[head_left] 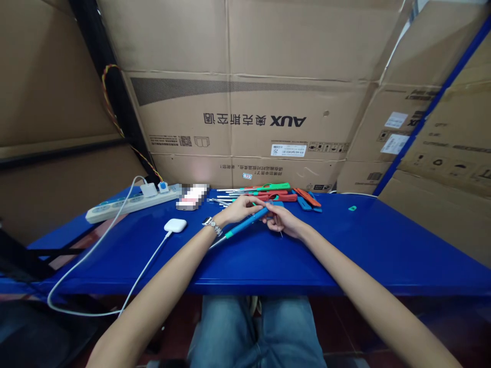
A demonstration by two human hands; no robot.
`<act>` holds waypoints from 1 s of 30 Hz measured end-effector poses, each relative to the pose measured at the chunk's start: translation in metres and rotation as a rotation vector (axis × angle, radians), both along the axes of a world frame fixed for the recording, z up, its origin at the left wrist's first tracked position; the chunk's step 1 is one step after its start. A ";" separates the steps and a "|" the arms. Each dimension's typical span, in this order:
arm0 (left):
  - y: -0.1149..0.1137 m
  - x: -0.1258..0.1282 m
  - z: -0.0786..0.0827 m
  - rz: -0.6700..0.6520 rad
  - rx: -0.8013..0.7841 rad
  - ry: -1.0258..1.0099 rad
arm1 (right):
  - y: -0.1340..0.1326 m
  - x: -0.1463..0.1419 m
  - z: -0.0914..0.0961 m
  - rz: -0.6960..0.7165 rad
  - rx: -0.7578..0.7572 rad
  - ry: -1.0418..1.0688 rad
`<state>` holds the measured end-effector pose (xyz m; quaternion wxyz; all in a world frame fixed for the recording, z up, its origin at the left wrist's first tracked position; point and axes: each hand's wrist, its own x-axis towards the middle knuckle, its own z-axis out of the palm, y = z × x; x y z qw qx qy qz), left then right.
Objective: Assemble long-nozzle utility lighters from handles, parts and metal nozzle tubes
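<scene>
Left hand (242, 208) pinching blue stick lighter (246, 223) near handle end; right hand (287, 221) gripping the same end. Metal rod (217, 243) slants back toward left forearm. Thin piece (282, 234) pokes out below right hand, too small to ID. Red lighters (282, 196), green lighter (279, 186) beyond both hands on surface (356, 245).

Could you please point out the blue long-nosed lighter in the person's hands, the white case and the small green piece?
Blue long-nosed lighter (246, 223): head view, on the blue handle.
White case (175, 225): head view, middle of its top.
Small green piece (351, 208): head view, on its left part.
</scene>
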<state>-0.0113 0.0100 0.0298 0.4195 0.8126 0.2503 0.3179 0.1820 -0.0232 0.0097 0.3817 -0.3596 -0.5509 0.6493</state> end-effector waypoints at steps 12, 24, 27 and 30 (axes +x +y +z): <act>-0.003 0.007 0.000 0.030 -0.015 -0.031 | 0.003 -0.002 -0.005 -0.118 -0.048 0.130; -0.017 0.023 -0.016 0.341 0.688 0.411 | -0.006 -0.008 -0.005 -0.226 0.002 0.036; -0.013 0.024 -0.022 0.322 0.667 0.395 | -0.008 -0.010 -0.004 -0.211 0.012 0.009; -0.008 0.028 -0.028 0.317 0.530 0.290 | -0.011 -0.012 -0.003 -0.189 0.013 0.030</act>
